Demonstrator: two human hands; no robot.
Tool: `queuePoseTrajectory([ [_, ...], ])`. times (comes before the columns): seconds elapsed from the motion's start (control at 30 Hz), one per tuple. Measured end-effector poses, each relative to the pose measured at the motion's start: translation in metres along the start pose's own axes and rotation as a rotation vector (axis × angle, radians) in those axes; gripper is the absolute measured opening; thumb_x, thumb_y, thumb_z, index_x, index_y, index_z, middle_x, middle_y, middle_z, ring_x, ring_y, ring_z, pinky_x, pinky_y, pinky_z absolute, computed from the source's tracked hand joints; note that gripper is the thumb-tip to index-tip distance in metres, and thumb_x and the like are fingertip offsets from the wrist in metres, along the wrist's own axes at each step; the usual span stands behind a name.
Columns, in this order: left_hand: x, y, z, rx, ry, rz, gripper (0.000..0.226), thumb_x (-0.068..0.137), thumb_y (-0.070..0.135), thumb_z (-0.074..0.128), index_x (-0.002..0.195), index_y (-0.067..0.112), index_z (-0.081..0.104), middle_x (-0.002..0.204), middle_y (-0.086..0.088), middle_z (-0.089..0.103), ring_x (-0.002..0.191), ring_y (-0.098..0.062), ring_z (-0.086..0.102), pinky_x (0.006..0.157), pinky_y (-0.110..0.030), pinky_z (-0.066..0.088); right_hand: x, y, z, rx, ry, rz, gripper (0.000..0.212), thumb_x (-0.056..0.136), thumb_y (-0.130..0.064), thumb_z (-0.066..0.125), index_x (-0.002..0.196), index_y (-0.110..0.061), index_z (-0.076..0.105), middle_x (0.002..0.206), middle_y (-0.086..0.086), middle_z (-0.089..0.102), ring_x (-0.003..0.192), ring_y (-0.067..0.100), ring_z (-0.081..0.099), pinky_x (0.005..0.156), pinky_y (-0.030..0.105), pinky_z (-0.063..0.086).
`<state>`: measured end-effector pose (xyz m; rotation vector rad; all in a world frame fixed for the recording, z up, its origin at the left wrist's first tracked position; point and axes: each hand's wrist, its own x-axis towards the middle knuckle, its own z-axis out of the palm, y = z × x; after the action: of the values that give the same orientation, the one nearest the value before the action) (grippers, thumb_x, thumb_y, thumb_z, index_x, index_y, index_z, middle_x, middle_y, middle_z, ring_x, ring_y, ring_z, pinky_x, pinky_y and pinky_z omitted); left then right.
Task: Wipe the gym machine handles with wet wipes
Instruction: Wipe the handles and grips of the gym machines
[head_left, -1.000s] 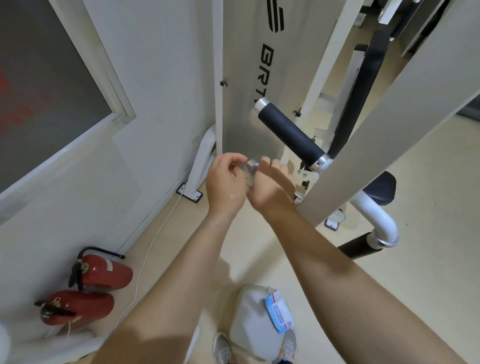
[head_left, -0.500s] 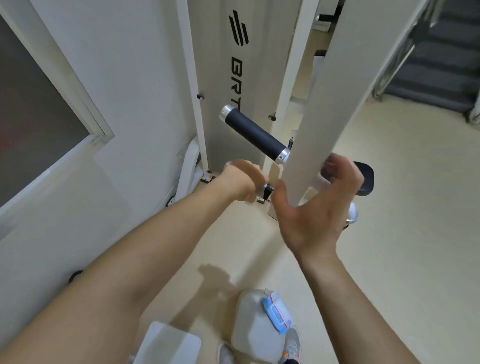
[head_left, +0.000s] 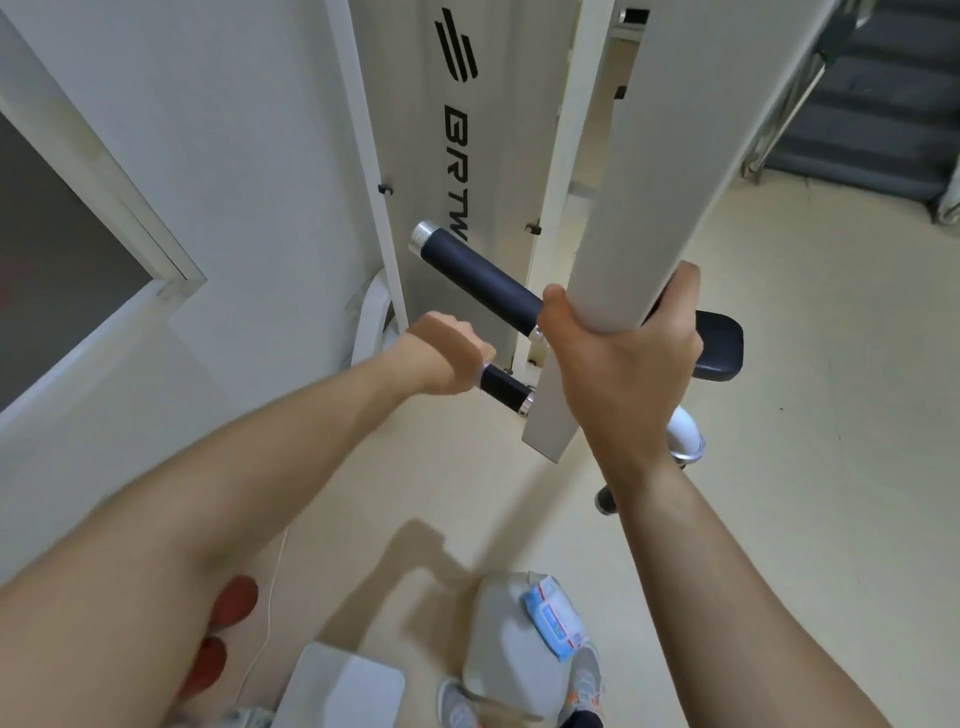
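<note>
Two black handles with silver end caps stick out to the left of a white machine arm (head_left: 639, 218). My left hand (head_left: 441, 358) grips the outer end of the lower handle (head_left: 506, 391), and a sliver of white shows at its fingers; whether that is a wipe I cannot tell. The upper handle (head_left: 472, 270) is bare. My right hand (head_left: 623, 358) holds the white arm near its lower end, thumb on the left face and fingers round the right edge. A blue-and-white pack of wet wipes (head_left: 553, 626) lies on a white box below.
The white box (head_left: 498, 649) stands on the floor by my shoes. A black seat pad (head_left: 719, 348) lies behind the arm. Red fire extinguishers (head_left: 236, 603) lie low on the left by the wall. Dark stairs (head_left: 872, 93) rise at the top right.
My right hand left the lower handle, swung right with spread fingers, and now grips the white arm. My left hand stayed on the lower handle. The view shifted.
</note>
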<state>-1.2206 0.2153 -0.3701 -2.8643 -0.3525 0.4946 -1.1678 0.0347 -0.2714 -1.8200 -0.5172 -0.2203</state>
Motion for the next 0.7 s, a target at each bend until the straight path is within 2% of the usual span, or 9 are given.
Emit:
queuePoseTrajectory([
  [0.07, 0.002, 0.003, -0.016, -0.066, -0.173, 0.026, 0.006, 0.088, 0.022, 0.059, 0.09, 0.019, 0.055, 0.076, -0.001, 0.056, 0.063, -0.018, 0.054, 0.052, -0.027, 0.035, -0.004, -0.004, 0.0, -0.024, -0.006, 0.03, 0.054, 0.057, -0.047, 0.072, 0.092, -0.018, 0.042, 0.07, -0.01, 0.054, 0.067, 0.021, 0.057, 0.058, 0.037, 0.051],
  [0.13, 0.005, 0.018, -0.024, -0.101, -0.209, 0.082, 0.008, 0.083, 0.023, 0.062, 0.088, 0.02, 0.057, 0.083, -0.003, 0.063, 0.069, -0.022, 0.061, 0.053, -0.027, 0.042, -0.007, -0.005, -0.002, -0.033, -0.016, 0.057, 0.056, 0.057, -0.049, 0.071, 0.095, -0.019, 0.043, 0.073, -0.009, 0.057, 0.071, 0.023, 0.059, 0.062, 0.04, 0.053],
  [0.23, 0.006, 0.044, -0.004, -0.137, 0.018, 0.071, 0.01, 0.086, 0.019, 0.058, 0.079, 0.021, 0.051, 0.081, -0.001, 0.066, 0.072, -0.028, 0.065, 0.065, -0.03, 0.053, -0.004, -0.005, -0.006, -0.033, -0.014, 0.069, 0.058, 0.057, -0.052, 0.069, 0.097, -0.018, 0.044, 0.076, -0.006, 0.059, 0.073, 0.026, 0.06, 0.064, 0.043, 0.054],
  [0.33, 0.001, 0.057, 0.023, -0.023, 0.327, 0.072, 0.028, 0.075, 0.01, 0.074, 0.066, 0.02, 0.05, 0.061, 0.0, 0.058, 0.053, -0.027, 0.061, 0.051, -0.025, 0.039, -0.005, -0.004, -0.013, -0.014, -0.015, 0.057, 0.057, 0.056, -0.051, 0.07, 0.095, -0.016, 0.045, 0.074, -0.004, 0.058, 0.07, 0.024, 0.06, 0.06, 0.041, 0.053],
  [0.4, -0.001, 0.055, 0.021, 0.039, 0.375, 0.068, 0.031, 0.068, 0.006, 0.078, 0.063, 0.018, 0.049, 0.056, -0.002, 0.058, 0.046, -0.026, 0.057, 0.048, -0.026, 0.042, -0.004, -0.004, -0.015, 0.012, -0.027, 0.037, 0.056, 0.056, -0.049, 0.071, 0.093, -0.016, 0.045, 0.072, -0.005, 0.056, 0.067, 0.022, 0.059, 0.057, 0.038, 0.051],
  [0.5, 0.001, 0.032, -0.005, -0.12, -0.043, 0.029, 0.007, 0.085, 0.021, 0.058, 0.082, 0.019, 0.053, 0.081, -0.003, 0.066, 0.068, -0.024, 0.063, 0.06, -0.029, 0.049, -0.003, -0.005, -0.015, 0.013, -0.041, 0.021, 0.054, 0.058, -0.044, 0.076, 0.092, -0.015, 0.046, 0.071, -0.005, 0.056, 0.066, 0.023, 0.058, 0.057, 0.039, 0.051],
  [0.6, 0.003, 0.011, -0.041, -0.164, -0.501, -0.001, 0.015, 0.088, 0.026, 0.063, 0.099, 0.017, 0.06, 0.088, -0.001, 0.06, 0.078, -0.018, 0.058, 0.066, -0.03, 0.045, -0.007, -0.006, -0.015, 0.001, -0.059, 0.039, 0.051, 0.059, -0.042, 0.079, 0.09, -0.02, 0.044, 0.068, -0.006, 0.056, 0.064, 0.02, 0.058, 0.055, 0.036, 0.05],
  [0.63, 0.002, 0.011, -0.044, -0.137, -0.57, 0.003, 0.01, 0.091, 0.025, 0.062, 0.091, 0.016, 0.058, 0.083, -0.001, 0.057, 0.075, -0.017, 0.055, 0.068, -0.03, 0.044, -0.009, -0.007, -0.015, -0.012, -0.058, 0.044, 0.051, 0.059, -0.043, 0.079, 0.089, -0.021, 0.043, 0.067, -0.006, 0.056, 0.063, 0.019, 0.058, 0.055, 0.035, 0.05],
  [0.7, 0.001, 0.015, -0.037, -0.095, -0.49, 0.02, 0.019, 0.092, 0.024, 0.06, 0.077, 0.019, 0.05, 0.076, 0.0, 0.054, 0.065, -0.015, 0.051, 0.063, -0.028, 0.043, -0.007, -0.006, -0.014, -0.03, -0.046, 0.045, 0.053, 0.058, -0.045, 0.078, 0.091, -0.021, 0.043, 0.069, -0.007, 0.057, 0.064, 0.017, 0.059, 0.055, 0.034, 0.05],
])
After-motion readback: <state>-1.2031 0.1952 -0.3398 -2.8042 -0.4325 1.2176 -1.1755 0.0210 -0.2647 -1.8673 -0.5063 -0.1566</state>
